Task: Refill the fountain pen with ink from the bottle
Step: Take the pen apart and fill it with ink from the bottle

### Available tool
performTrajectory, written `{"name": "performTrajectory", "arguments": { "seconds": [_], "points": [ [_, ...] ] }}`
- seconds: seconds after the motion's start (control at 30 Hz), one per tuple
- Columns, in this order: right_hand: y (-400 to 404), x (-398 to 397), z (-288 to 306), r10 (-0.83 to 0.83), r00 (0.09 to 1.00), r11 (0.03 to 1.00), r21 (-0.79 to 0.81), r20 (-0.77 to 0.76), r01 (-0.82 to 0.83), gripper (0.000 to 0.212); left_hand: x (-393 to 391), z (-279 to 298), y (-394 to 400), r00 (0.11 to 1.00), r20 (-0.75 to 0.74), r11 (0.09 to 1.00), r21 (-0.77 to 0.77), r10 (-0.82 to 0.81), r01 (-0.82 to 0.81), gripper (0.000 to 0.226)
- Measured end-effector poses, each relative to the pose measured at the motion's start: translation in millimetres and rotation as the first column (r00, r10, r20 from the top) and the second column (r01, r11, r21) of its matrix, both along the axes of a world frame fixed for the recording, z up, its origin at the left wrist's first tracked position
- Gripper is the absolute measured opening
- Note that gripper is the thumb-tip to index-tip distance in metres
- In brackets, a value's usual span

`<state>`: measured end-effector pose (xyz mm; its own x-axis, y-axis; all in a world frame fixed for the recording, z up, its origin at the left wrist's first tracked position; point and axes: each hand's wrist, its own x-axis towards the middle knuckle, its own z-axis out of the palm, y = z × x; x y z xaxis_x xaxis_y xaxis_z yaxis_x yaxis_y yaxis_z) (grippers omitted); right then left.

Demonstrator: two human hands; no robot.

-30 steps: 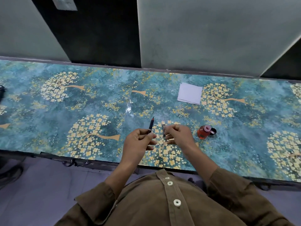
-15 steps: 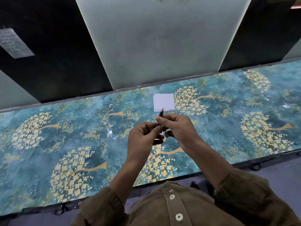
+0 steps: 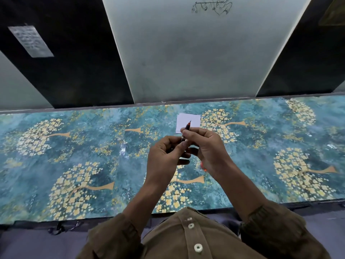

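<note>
A slim dark fountain pen (image 3: 187, 127) with a red band near its tip points up and away from me, raised above the table. My right hand (image 3: 207, 148) pinches its upper part between thumb and fingers. My left hand (image 3: 165, 157) grips the lower part from the left, so most of the barrel is hidden inside the two hands. A small red-orange sliver (image 3: 203, 166) shows under my right wrist, and I cannot tell if it is the ink bottle.
A white square of paper (image 3: 194, 119) lies flat on the table behind the pen. The table (image 3: 74, 146) has a teal cover with yellow tree patterns. A pale and dark panelled wall (image 3: 186, 53) rises right behind it.
My hands came together: the right hand, which held a separate small piece apart, now grips the pen with the left. The ink bottle and cap at right went out of sight as the view shifted.
</note>
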<state>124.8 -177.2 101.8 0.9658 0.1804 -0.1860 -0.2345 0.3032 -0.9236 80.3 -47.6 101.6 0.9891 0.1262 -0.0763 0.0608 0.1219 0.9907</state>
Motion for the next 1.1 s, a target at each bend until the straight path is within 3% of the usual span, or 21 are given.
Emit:
{"name": "performTrajectory", "arguments": {
  "seconds": [0.13,0.47,0.63,1.1],
  "points": [
    [-2,0,-4,0.072,0.997,0.997,0.011,0.007,-0.072,0.017,-5,-4,-4,0.999,-0.021,0.999,0.012,0.035,-0.035,0.008],
    [-1,0,-8,0.075,0.997,0.996,0.050,-0.004,-0.074,0.006,-10,-9,-8,0.994,-0.041,0.995,0.018,0.102,-0.101,0.008],
    [1,-2,-9,0.106,0.994,0.994,0.031,0.010,-0.106,0.011,-11,-12,-7,0.991,-0.050,0.992,0.017,0.124,-0.123,0.010],
    [13,-8,-11,0.012,1.000,1.000,0.010,-0.023,-0.011,0.009,-16,-13,4,0.995,-0.052,0.997,0.014,0.080,-0.079,0.007]
  ]
}}
